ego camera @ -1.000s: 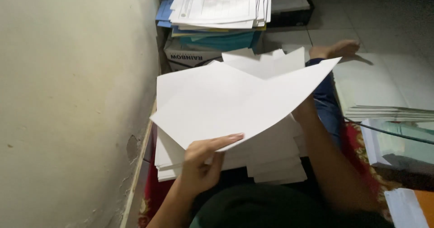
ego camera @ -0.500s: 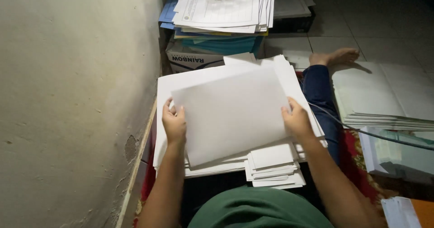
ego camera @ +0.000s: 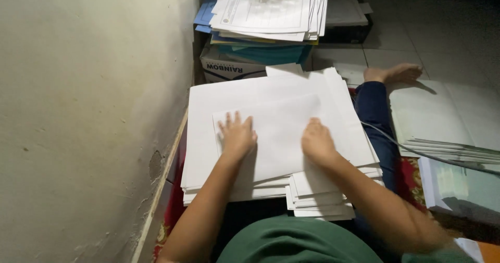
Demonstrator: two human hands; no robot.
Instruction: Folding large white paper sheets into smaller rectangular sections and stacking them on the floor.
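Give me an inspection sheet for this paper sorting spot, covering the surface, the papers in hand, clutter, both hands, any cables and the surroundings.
Surface: tiled floor; a red patterned mat shows beside the leg.
Job's things: top sheet, white, lies flat on a large paper stack; a smaller stack sits at the near edge.
Clutter: printed papers heaped on a cardboard box; more paper piles to the right.
Grippers: left hand and right hand press palm down on the top sheet, holding nothing.
Cables: thin grey cable crosses the blue trouser leg.
Surroundings: scuffed pale wall on the left; bare foot on the floor.
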